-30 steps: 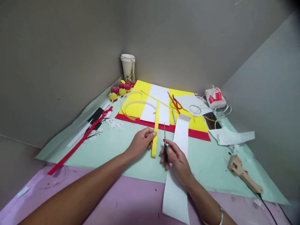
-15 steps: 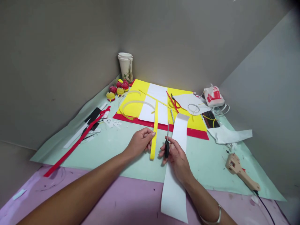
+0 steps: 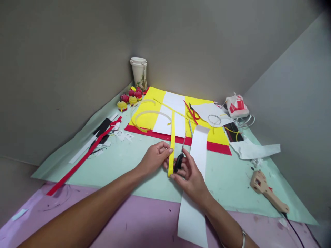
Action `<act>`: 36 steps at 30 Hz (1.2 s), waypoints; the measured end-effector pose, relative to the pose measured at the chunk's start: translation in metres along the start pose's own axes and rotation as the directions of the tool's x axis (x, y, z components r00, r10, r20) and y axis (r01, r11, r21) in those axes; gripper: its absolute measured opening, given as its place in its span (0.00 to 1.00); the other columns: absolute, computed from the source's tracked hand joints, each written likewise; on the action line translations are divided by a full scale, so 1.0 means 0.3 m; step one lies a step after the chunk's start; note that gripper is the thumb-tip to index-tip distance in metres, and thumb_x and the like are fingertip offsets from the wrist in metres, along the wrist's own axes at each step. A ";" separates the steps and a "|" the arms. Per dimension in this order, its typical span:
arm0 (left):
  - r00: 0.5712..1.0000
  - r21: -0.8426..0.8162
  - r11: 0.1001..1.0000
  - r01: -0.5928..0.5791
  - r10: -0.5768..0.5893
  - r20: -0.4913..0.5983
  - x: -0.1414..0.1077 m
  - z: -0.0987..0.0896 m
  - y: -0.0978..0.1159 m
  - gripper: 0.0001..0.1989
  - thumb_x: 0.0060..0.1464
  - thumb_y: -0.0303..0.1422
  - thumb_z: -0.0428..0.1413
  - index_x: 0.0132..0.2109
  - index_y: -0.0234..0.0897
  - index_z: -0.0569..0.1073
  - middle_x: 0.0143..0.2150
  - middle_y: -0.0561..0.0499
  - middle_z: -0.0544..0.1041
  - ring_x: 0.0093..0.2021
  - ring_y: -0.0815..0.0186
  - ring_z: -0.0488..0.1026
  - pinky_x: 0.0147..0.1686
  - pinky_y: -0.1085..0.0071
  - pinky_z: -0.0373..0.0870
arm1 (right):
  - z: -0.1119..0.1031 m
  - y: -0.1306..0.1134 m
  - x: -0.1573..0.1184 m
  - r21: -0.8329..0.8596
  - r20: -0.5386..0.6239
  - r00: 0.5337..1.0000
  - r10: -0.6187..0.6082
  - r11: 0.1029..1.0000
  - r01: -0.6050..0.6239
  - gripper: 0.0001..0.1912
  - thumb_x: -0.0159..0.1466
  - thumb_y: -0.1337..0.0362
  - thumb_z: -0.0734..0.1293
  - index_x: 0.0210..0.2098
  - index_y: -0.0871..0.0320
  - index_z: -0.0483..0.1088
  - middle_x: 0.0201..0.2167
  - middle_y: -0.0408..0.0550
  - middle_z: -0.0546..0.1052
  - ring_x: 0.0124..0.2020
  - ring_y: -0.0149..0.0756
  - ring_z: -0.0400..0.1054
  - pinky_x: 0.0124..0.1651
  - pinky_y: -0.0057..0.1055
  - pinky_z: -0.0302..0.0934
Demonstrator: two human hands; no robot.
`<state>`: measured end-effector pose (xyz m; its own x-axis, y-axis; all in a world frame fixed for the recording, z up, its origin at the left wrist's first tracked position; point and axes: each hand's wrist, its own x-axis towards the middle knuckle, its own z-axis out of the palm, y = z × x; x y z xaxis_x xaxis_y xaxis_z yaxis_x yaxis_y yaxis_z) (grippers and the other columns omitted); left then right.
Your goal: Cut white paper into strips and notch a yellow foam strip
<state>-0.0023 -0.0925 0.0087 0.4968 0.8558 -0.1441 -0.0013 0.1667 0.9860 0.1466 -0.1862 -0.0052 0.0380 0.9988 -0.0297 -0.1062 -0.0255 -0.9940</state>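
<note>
My left hand (image 3: 153, 158) pinches a long yellow paper strip (image 3: 172, 132) between thumb and fingers, a little above its near end. That near end is marked with close, even creases or cuts. In my right hand (image 3: 193, 181) is a pair of black-handled scissors (image 3: 178, 162), blades pointing away from me. The right thumb also touches the near tip of the yellow strip. Under my right wrist runs a wide white paper strip (image 3: 198, 148), which reaches over the near table edge.
Yellow, white and red sheets (image 3: 147, 113) lie behind my hands. On the left are a red strip (image 3: 77, 168), paper scraps and small red and yellow pieces (image 3: 122, 105) near a white cup (image 3: 139, 72). A glue gun (image 3: 269, 193) and a tissue pack (image 3: 237, 106) are on the right.
My right hand has moved left to the near end of the yellow strip, and its thumb now touches it. The scissors have tilted. My left hand has stayed nearly still.
</note>
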 end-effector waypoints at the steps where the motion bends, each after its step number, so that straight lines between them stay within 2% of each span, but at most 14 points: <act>1: 1.000 -0.009 1.000 0.001 -0.001 0.012 0.000 0.001 0.001 0.16 0.53 0.44 0.58 0.37 0.36 0.66 0.22 0.55 0.75 0.17 0.71 0.70 0.18 0.77 0.67 | 0.000 0.001 0.001 0.004 0.000 1.000 -0.001 1.000 0.001 0.45 0.55 0.71 0.72 0.65 0.45 0.50 0.45 0.46 0.68 0.41 0.36 0.73 0.46 0.36 0.69; 9: 0.995 -0.084 0.996 0.021 -0.013 0.095 -0.009 0.004 0.014 0.14 0.54 0.41 0.58 0.38 0.35 0.66 0.25 0.54 0.75 0.21 0.71 0.72 0.23 0.75 0.71 | -0.005 -0.007 0.004 0.018 -0.047 0.998 0.036 0.999 -0.035 0.43 0.55 0.70 0.72 0.64 0.47 0.51 0.43 0.44 0.67 0.35 0.32 0.73 0.42 0.33 0.69; 13: 0.987 -0.077 0.997 0.025 -0.013 0.159 -0.018 0.000 0.018 0.15 0.53 0.42 0.58 0.40 0.36 0.67 0.26 0.54 0.74 0.23 0.70 0.72 0.25 0.74 0.70 | -0.004 -0.010 0.004 0.026 -0.049 0.998 0.040 0.999 -0.038 0.42 0.56 0.70 0.72 0.64 0.47 0.51 0.43 0.44 0.68 0.38 0.35 0.74 0.44 0.35 0.68; 20: 0.993 -0.063 0.997 0.043 -0.035 0.113 -0.012 0.005 0.015 0.14 0.50 0.39 0.61 0.37 0.35 0.68 0.25 0.54 0.74 0.20 0.72 0.71 0.23 0.75 0.68 | -0.007 -0.013 0.005 0.076 -0.064 0.996 0.061 0.996 -0.056 0.42 0.54 0.70 0.73 0.63 0.46 0.53 0.42 0.44 0.68 0.41 0.36 0.73 0.42 0.34 0.69; 24: 0.992 -0.075 0.996 0.045 -0.035 0.125 -0.009 0.006 0.019 0.13 0.51 0.38 0.60 0.37 0.34 0.68 0.26 0.52 0.76 0.21 0.71 0.72 0.24 0.75 0.69 | -0.012 -0.026 0.006 0.116 -0.070 0.997 0.038 0.993 -0.030 0.41 0.55 0.69 0.73 0.63 0.47 0.53 0.43 0.45 0.70 0.42 0.37 0.71 0.42 0.35 0.69; 30: 0.990 -0.056 0.997 0.057 -0.049 0.134 -0.012 0.009 0.018 0.14 0.51 0.39 0.60 0.35 0.35 0.67 0.23 0.53 0.74 0.19 0.71 0.71 0.22 0.75 0.69 | -0.028 -0.027 0.015 0.151 -0.192 0.981 0.017 0.989 0.013 0.37 0.56 0.66 0.73 0.61 0.48 0.57 0.42 0.45 0.71 0.44 0.40 0.71 0.51 0.44 0.66; 36: 0.981 0.040 0.996 0.074 -0.080 0.176 -0.024 0.021 0.011 0.15 0.51 0.42 0.60 0.34 0.35 0.66 0.22 0.52 0.74 0.20 0.69 0.72 0.20 0.75 0.67 | -0.035 -0.010 0.021 0.125 -0.229 0.973 -0.009 0.991 0.039 0.35 0.57 0.66 0.72 0.61 0.47 0.58 0.44 0.45 0.71 0.46 0.39 0.70 0.52 0.42 0.65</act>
<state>-0.0003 -0.1013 0.0136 0.6401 0.7404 -0.2052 0.0697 0.2100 0.9752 0.1578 -0.1804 -0.0035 0.2657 0.9631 -0.0437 -0.2280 0.0187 -0.9735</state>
